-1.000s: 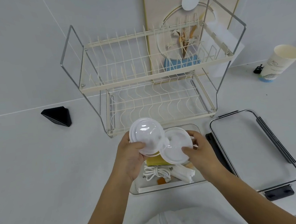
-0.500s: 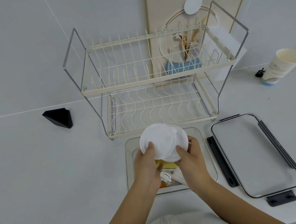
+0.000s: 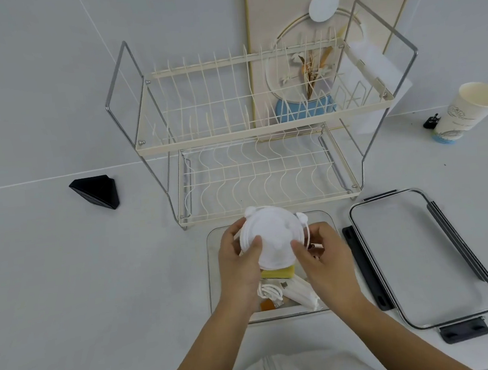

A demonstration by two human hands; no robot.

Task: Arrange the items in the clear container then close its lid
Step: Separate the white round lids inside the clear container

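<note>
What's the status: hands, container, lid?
Left hand and right hand grip white round case over clear container. Lid off, lying right. Nothing blocking.

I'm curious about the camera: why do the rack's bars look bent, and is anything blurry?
Head view: the wide-angle lens bows the dish rack and wall seams outward; lighting is soft and even, with faint shadows; the white round case in both hands looks washed out and slightly smeared; the clear container shows little glare.

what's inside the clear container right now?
In the clear rectangular container: yellow sponge, coiled white cable, white rolled cloth, small orange item. Both hands and the white round case hide the rest.
</note>
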